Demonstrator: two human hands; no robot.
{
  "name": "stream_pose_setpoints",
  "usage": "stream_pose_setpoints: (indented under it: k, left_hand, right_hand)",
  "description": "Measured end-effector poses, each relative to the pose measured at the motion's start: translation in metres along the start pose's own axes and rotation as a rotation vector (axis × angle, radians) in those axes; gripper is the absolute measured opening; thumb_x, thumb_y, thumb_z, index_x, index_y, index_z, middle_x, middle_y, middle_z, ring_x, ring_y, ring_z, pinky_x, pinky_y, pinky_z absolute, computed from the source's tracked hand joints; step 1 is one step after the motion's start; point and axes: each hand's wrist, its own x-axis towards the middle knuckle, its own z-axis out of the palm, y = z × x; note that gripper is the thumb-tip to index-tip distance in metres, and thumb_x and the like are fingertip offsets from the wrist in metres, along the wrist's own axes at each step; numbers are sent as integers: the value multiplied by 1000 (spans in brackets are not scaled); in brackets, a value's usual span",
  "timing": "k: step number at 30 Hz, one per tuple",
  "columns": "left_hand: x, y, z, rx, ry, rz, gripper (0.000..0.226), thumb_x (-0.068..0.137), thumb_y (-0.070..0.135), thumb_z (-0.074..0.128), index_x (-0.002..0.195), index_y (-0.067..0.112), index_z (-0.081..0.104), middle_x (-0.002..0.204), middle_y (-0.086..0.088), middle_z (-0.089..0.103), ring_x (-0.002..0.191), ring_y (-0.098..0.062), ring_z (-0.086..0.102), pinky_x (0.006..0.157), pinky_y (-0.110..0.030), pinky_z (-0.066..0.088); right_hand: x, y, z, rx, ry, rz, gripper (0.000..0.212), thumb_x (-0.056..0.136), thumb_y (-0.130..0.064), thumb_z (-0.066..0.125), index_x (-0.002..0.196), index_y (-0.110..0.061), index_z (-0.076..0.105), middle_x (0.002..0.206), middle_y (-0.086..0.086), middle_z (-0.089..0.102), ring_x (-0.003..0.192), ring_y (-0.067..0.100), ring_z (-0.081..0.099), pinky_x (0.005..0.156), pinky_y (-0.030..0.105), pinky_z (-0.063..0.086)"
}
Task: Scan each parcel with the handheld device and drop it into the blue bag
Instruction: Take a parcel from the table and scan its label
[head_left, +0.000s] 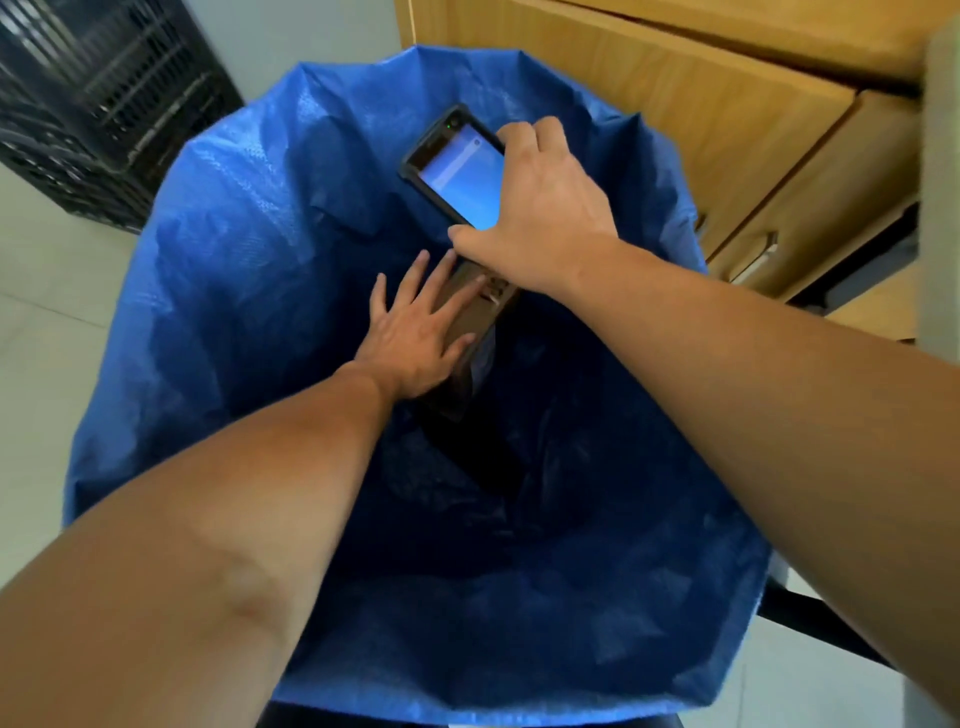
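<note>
Seemingly mid-drop: our spread-fingered left hand (410, 348) rested on the parcel (480, 332) in the blue bag (234, 234), right hand (545, 208) at one o'clock clutching the scanner (457, 166); next, withdraw.

Counted: one blue bag (234, 260); one handheld scanner (457, 171); one brown parcel (485, 327); one left hand (415, 343); one right hand (545, 208); black plastic crates (104, 104), seemingly two, stacked.
</note>
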Motion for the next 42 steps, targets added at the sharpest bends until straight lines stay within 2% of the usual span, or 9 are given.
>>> stream_pose_setpoints:
  k: [2, 7, 12, 16, 22, 29, 34, 37, 42]
  left_hand:
    - [0, 1, -5, 47, 20, 8, 69, 103, 53, 39, 161, 45, 2, 172, 6, -9, 158, -27, -13, 121, -71, 0]
    - [-14, -5, -51, 80, 53, -4, 65, 103, 45, 40, 161, 41, 11, 173, 1, 3, 159, -28, -7, 122, -69, 2]
    - [-37, -5, -113, 107, 20, -40, 61, 103, 49, 34, 161, 40, 16, 173, 0, 5, 159, -27, -4, 123, -68, 4]
    - [-59, 4, -179, 116, -1, -40, 60, 103, 50, 31, 161, 40, 15, 173, 1, 5, 159, -27, -4, 123, -68, 5]
    - [-83, 29, -299, 95, 33, -25, 61, 102, 52, 29, 161, 37, 24, 172, -2, 13, 159, -29, 6, 121, -67, 8]
    - [-91, 62, -413, 86, 94, 27, 61, 101, 52, 31, 160, 34, 29, 171, -1, 21, 159, -29, 11, 119, -69, 13]
    - [-78, 110, -461, 78, 118, 149, 62, 102, 54, 25, 161, 35, 23, 173, 0, 11, 159, -27, 6, 118, -69, 16]
    - [-75, 150, -473, 55, 146, 209, 62, 103, 56, 19, 161, 36, 20, 172, -1, 14, 158, -29, 11, 116, -69, 23]
    - [-88, 235, -467, 49, 144, 334, 65, 102, 58, 25, 162, 40, 8, 173, 2, 5, 160, -26, 2, 119, -70, 16]
  right_hand:
    - [-4, -1, -4, -4, -11, -5, 85, 73, -60, 76, 137, -15, 42, 134, 5, 41, 113, 28, 55, 75, 36, 46]
    - [-13, -4, -26, 8, -60, 34, 87, 74, -59, 75, 139, -14, 41, 134, 5, 40, 116, 27, 53, 77, 36, 46]
    - [-23, -19, -74, 15, -128, 75, 91, 75, -60, 75, 143, -13, 37, 138, 6, 39, 121, 29, 51, 81, 40, 49]
    - [-35, -35, -137, 22, -187, 118, 93, 78, -59, 73, 148, -12, 33, 142, 7, 37, 127, 31, 48, 87, 42, 49]
    - [-60, -63, -251, 34, -213, 212, 89, 78, -57, 73, 146, -15, 34, 138, 5, 39, 126, 30, 48, 93, 43, 49]
    - [-103, -83, -364, 18, -195, 370, 82, 79, -60, 71, 140, -16, 37, 133, 2, 41, 121, 26, 50, 90, 43, 52]
    - [-147, -69, -422, 42, -87, 515, 80, 76, -57, 72, 138, -19, 40, 125, 0, 43, 116, 26, 51, 90, 42, 51]
    - [-180, -50, -446, 30, -51, 583, 73, 74, -54, 70, 131, -19, 42, 119, 0, 43, 113, 26, 52, 89, 43, 51]
    - [-238, 0, -474, 23, 0, 667, 75, 75, -56, 72, 133, -19, 41, 119, 1, 43, 111, 26, 53, 88, 42, 51]
